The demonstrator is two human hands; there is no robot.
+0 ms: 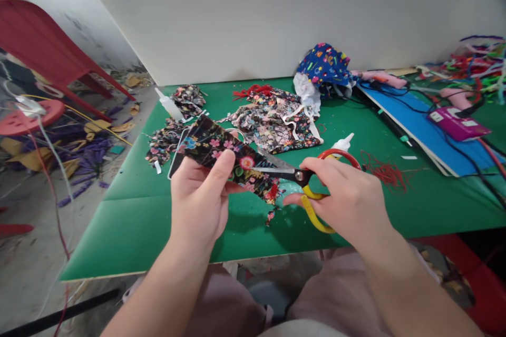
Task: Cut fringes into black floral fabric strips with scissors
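Observation:
My left hand (201, 195) pinches a strip of black floral fabric (213, 142) between thumb and fingers, above the green table (130, 226). Wrapped round the handles of a pair of scissors (302, 176), one red and one yellow, is my right hand (343, 189). The blades are parted and lie at the strip's right part; whether they are cutting through it I cannot tell. A small floral scrap (270, 217) is just below the strip's right end. Behind my left hand a white-edged dark flat object (176, 160) is partly hidden.
Floral fabric pieces (272, 121) and a white bottle (169, 104) lie farther back. A blue patterned cloth (324, 68) is by the wall. Rightward are red threads (389, 171), a blue folder (419, 126), a magenta box (458, 122) and cables. A red chair (51, 42) stands left.

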